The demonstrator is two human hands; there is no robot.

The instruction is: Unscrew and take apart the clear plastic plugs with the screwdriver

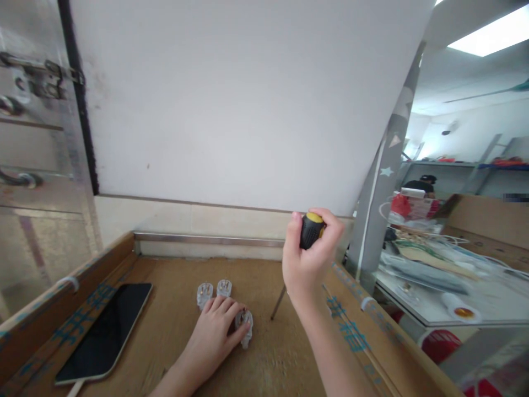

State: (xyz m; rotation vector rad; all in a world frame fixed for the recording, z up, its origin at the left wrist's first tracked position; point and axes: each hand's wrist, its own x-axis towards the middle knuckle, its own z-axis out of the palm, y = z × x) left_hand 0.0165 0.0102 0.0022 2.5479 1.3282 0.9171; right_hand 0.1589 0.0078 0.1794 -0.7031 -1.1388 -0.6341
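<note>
My right hand (312,259) is wrapped round the black and yellow handle of a screwdriver (313,230). Its thin metal shaft slants down to the left, with the tip close to the brown board, right of my left hand. My left hand (217,331) rests low over the board, thumb and forefinger closed on a clear plastic power plug (247,333) whose pins point up. Just beyond its fingertips stand two more clear plugs, one on the left (204,295) and one on the right (224,288), pins upward too.
A black-screened phone (107,331) with a white cable lies at the left. Raised cardboard edges (103,259) border the work surface, and a white panel (239,110) rises behind it. At the right is a cluttered table (430,309); a person (421,186) is farther back.
</note>
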